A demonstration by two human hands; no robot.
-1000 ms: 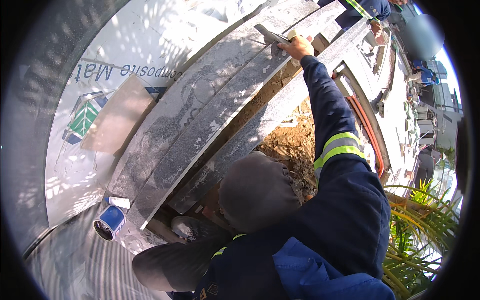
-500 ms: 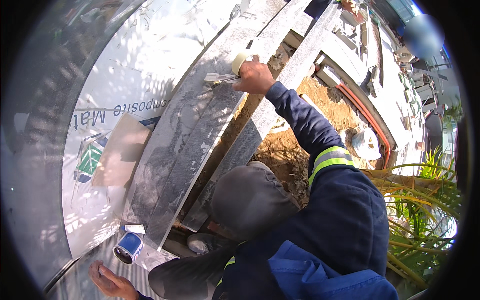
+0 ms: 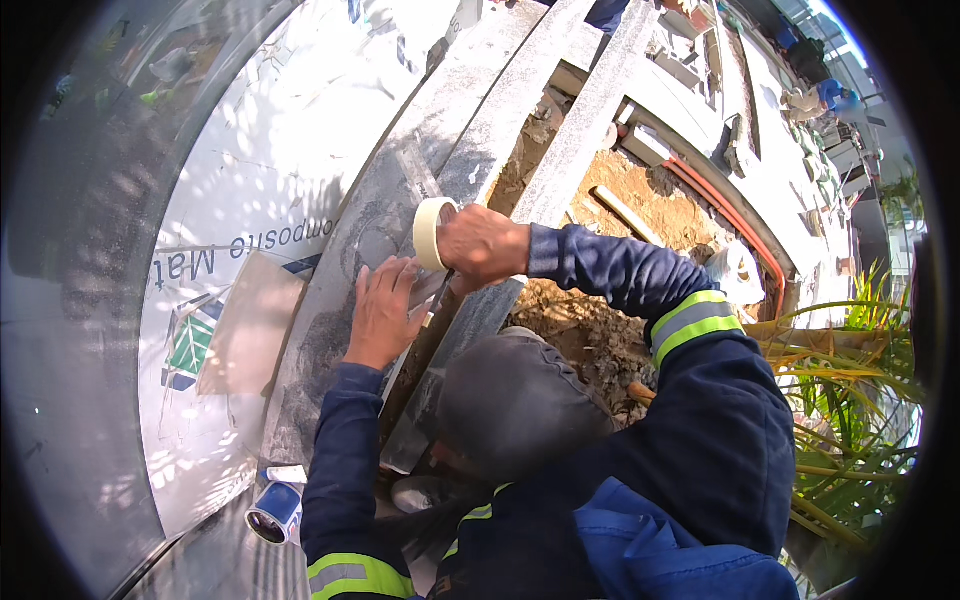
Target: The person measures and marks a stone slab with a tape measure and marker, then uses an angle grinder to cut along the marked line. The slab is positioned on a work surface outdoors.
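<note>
My right hand (image 3: 485, 245) is closed around a cream roll of masking tape (image 3: 427, 236), which stands on edge over the long grey boards (image 3: 345, 330). Close by, my left hand (image 3: 385, 312) lies over the board's edge with its fingers stretched out, just below the roll. A narrow pale piece (image 3: 427, 290) shows between the two hands; whether either hand grips it is unclear. Beyond the roll, a thin light strip (image 3: 415, 165) rests on the boards.
A blue-and-white can (image 3: 276, 512) stands near my left sleeve. A beige flat piece (image 3: 250, 325) leans on printed white sheeting (image 3: 220, 240). Right of the boards are bare soil (image 3: 600, 200), orange pipes (image 3: 730, 205) and palm leaves (image 3: 850, 440). Another person (image 3: 825, 97) is far off.
My left hand has come up from beside the can onto the boards. My right hand has drawn nearer with the tape roll, leaving the light strip behind.
</note>
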